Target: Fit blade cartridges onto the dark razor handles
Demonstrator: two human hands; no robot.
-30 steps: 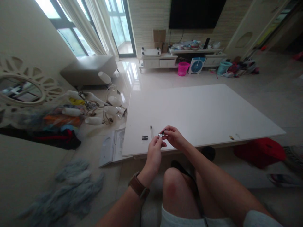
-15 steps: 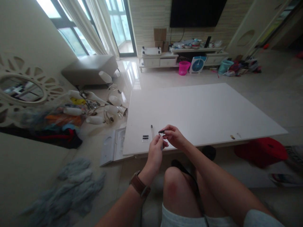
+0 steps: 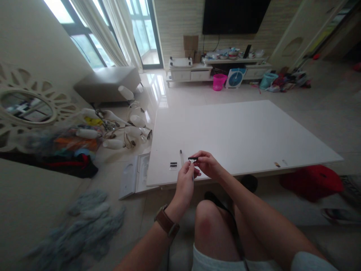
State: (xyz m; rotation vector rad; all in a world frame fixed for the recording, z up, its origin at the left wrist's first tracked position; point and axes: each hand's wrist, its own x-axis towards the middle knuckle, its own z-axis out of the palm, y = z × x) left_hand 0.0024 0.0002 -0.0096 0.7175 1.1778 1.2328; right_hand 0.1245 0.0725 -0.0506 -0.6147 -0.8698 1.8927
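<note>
You've got what looks like a razor (image 3: 193,160) up between your two hands, over the table's near edge, left of the middle. Your left hand (image 3: 184,180) is pinching it by the silver neck, thumb and finger pressed together just below the black head, and a bit of handle pokes out lower down by your palm. Your right hand (image 3: 208,164) comes in from the other side with its fingertips closed on the right end of that head. The fingers are bunched up, so I can't tell exactly how the thumb sits.

On the table (image 3: 225,128), just left of your hands, there's a thin pale stick (image 3: 181,157) with a dark tip, pointing away from you. Left of that are two black strips (image 3: 173,165) side by side on something clear. Well off to your right, near the same edge, there's a small dark-and-yellow bit (image 3: 277,164), too small to make out, beside a pale one (image 3: 284,162). You're wearing a brown watch (image 3: 166,221) on your left wrist.
</note>
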